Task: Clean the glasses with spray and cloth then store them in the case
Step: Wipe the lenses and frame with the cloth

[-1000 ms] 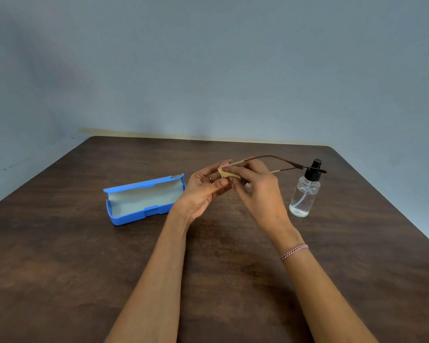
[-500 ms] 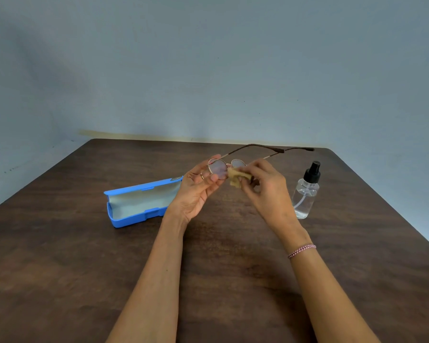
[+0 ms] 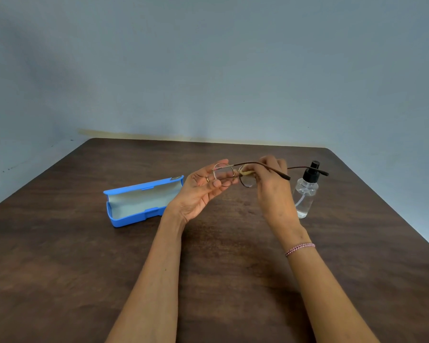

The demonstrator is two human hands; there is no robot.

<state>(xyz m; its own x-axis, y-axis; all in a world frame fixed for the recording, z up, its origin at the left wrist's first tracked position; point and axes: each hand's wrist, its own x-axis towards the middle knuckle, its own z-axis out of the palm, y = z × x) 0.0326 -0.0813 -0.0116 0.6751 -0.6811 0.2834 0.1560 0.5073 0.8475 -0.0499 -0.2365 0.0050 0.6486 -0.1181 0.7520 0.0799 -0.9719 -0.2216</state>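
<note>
While your left hand (image 3: 198, 191) pinches the round gold-wire glasses (image 3: 247, 182), brown-tipped temples unfolded, your right hand (image 3: 273, 186) grips a pale-yellow cloth (image 3: 247, 172) on one lens.

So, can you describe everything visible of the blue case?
The blue case looks like hard plastic, long and boxy, with a pale grey lining. It lies open on the dark wooden table, lid tilted back, nothing visible inside. It sits left of the left hand, which appears not to touch it.
</note>
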